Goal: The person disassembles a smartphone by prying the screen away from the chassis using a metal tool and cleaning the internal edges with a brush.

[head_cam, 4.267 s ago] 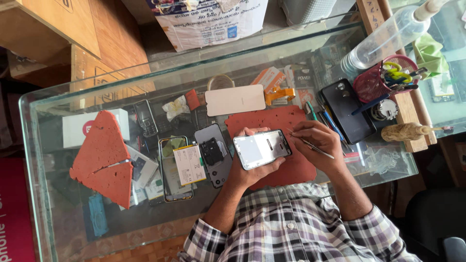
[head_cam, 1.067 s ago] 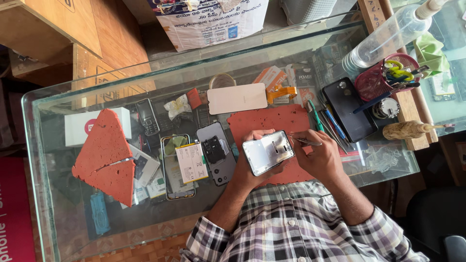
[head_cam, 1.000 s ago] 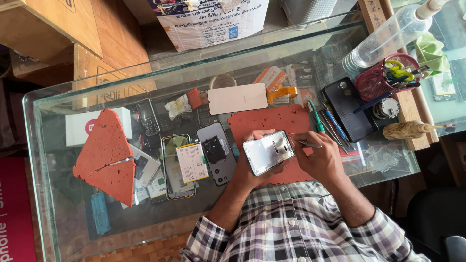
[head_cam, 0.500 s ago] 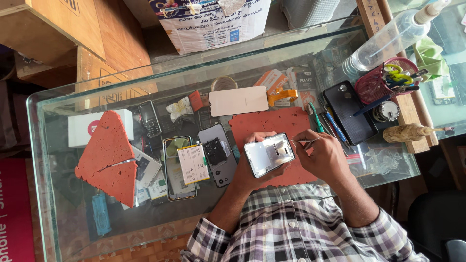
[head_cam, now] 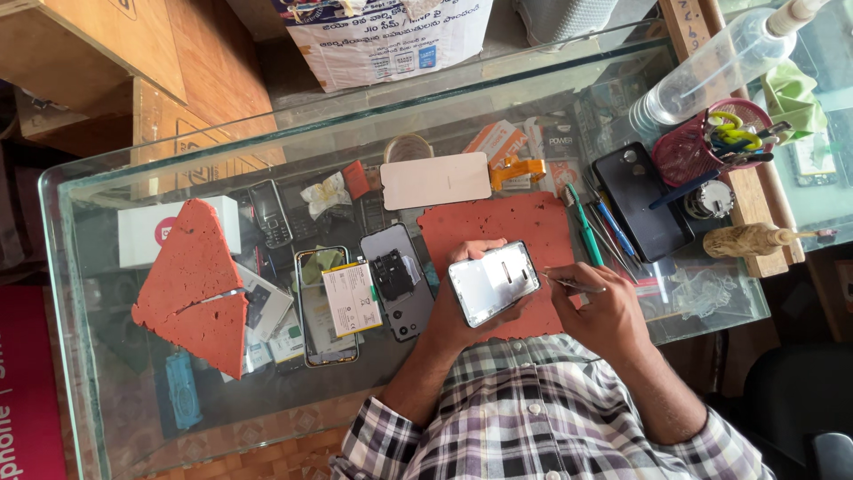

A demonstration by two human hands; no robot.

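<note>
My left hand (head_cam: 458, 311) grips a phone display panel (head_cam: 493, 283), its silvery back side facing up, above a red foam work mat (head_cam: 498, 227). My right hand (head_cam: 597, 307) holds thin metal tweezers (head_cam: 569, 284) with the tip right beside the panel's right edge. To the left on the glass lie an opened phone body (head_cam: 397, 280) and a phone frame with a white battery (head_cam: 342, 302).
Glass counter (head_cam: 115, 391) holds a red triangular foam piece (head_cam: 191, 284), a white box (head_cam: 142, 233), an old keypad phone (head_cam: 268, 213), a white panel (head_cam: 435, 180), a black phone (head_cam: 640, 200), screwdrivers (head_cam: 591, 227), a red tool basket (head_cam: 706, 147), a spray bottle (head_cam: 711, 67).
Since the earliest frame the panel has been turned and tilted in my left hand; my right hand with the tweezers moved in close to its right edge and stays there.
</note>
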